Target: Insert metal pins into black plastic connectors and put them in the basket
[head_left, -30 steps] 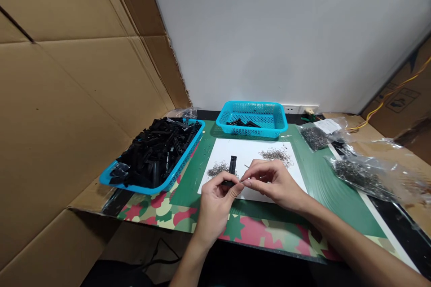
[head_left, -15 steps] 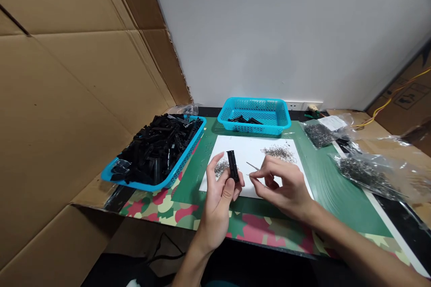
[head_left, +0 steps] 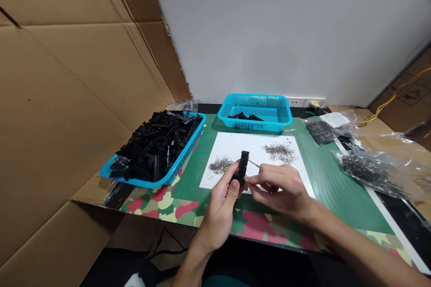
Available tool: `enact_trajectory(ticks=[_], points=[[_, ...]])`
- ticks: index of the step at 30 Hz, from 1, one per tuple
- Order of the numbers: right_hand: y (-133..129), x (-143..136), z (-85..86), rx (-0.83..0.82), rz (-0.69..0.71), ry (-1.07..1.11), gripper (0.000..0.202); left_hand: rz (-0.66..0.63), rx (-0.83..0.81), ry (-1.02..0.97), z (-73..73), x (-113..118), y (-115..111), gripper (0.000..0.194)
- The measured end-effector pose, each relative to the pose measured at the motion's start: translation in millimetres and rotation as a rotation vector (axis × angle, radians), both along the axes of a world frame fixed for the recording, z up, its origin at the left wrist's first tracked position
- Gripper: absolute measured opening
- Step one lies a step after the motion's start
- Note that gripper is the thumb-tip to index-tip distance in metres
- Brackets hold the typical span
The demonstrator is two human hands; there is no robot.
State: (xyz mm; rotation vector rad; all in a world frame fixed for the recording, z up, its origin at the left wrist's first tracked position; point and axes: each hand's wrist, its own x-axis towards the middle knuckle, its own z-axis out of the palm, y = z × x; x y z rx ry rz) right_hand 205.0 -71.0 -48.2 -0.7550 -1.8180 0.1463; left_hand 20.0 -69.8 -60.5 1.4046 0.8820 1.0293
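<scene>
My left hand [head_left: 220,202] is closed round the lower end of a narrow black plastic part [head_left: 243,167], which stands nearly upright. My right hand [head_left: 281,186] is closed on a thin metal rod-like tool [head_left: 254,163], whose tip points left at the part's upper side. Its thumb and fingertips meet the part's lower right edge; anything small pinched there is hidden. Beneath both hands lies a white sheet [head_left: 244,141], bearing one pile of small wire pieces [head_left: 220,165] on the left and another wire pile [head_left: 280,152] on the right.
A blue basket [head_left: 175,175] heaped with black parts stands at left. Another blue basket [head_left: 283,124] at the back holds several black parts. Two plastic bags of small metal pieces, a labelled bag [head_left: 319,131] and a nearer bag [head_left: 367,172], lie right. Cardboard [head_left: 67,76] walls the left.
My left hand has shifted the black part slightly right. My right hand has come left, bringing the tool and fingertips against the part. The left wire pile is now less covered.
</scene>
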Motion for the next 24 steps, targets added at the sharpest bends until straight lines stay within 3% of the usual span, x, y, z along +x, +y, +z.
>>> enact_trajectory(ticks=[14,24], points=[[-0.6,-0.5,-1.7,-0.103,0.094,0.038,0.012,-0.081,0.01,-0.023,2.0,-0.5,1.4,0.051],[0.1,7.2,2.8,-0.371,0.244,0.048,0.008,-0.055,-0.071,0.02,-3.3,-4.8,-1.3,0.051]])
